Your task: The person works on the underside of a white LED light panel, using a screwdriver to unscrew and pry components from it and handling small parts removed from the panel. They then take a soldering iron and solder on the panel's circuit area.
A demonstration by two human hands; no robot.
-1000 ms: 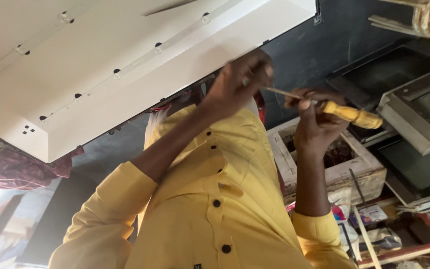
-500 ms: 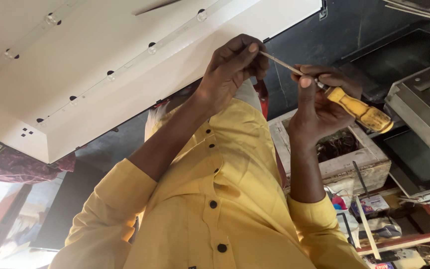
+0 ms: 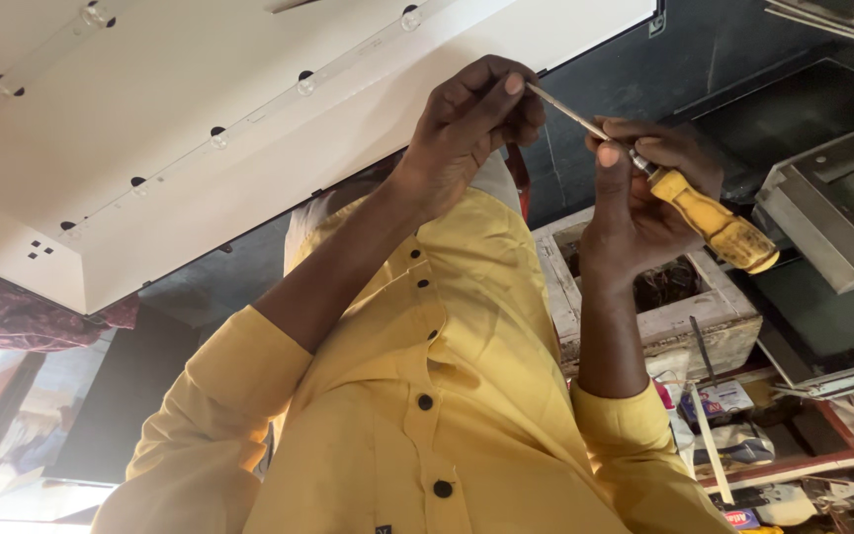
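Holding a screwdriver with an amber-yellow handle and a thin steel shaft [image 3: 689,201] between both hands, raised in front of a yellow buttoned shirt [image 3: 447,415].

Position: the tool sits in the upper right part of the view, well clear of any surface, carried only by the hands.

Orientation: the long axis runs diagonally. The handle butt points toward 4 o'clock and the shaft tip toward 10 o'clock. The tilt is shallow, closer to level than to upright.

Right hand [image 3: 640,213]: closed round the front of the handle where the shaft enters, thumb raised along the near side and fingers curled over the top. Most of the handle sticks out free past the hand toward 4 o'clock.

Left hand [image 3: 467,124]: at 9 o'clock from the right hand, with its fingertips bunched in a tight pinch on the shaft tip. Whether something small is held at the tip I cannot tell.

Surroundings: a large white flat panel with rows of small round clear lenses [image 3: 249,119] spans 10 to 12 o'clock, behind the left hand. A worn whitish wooden box [image 3: 664,326] lies at 5 o'clock below the right wrist. A grey metal casing [image 3: 822,232] is at 3 o'clock, near the handle butt but apart from it.
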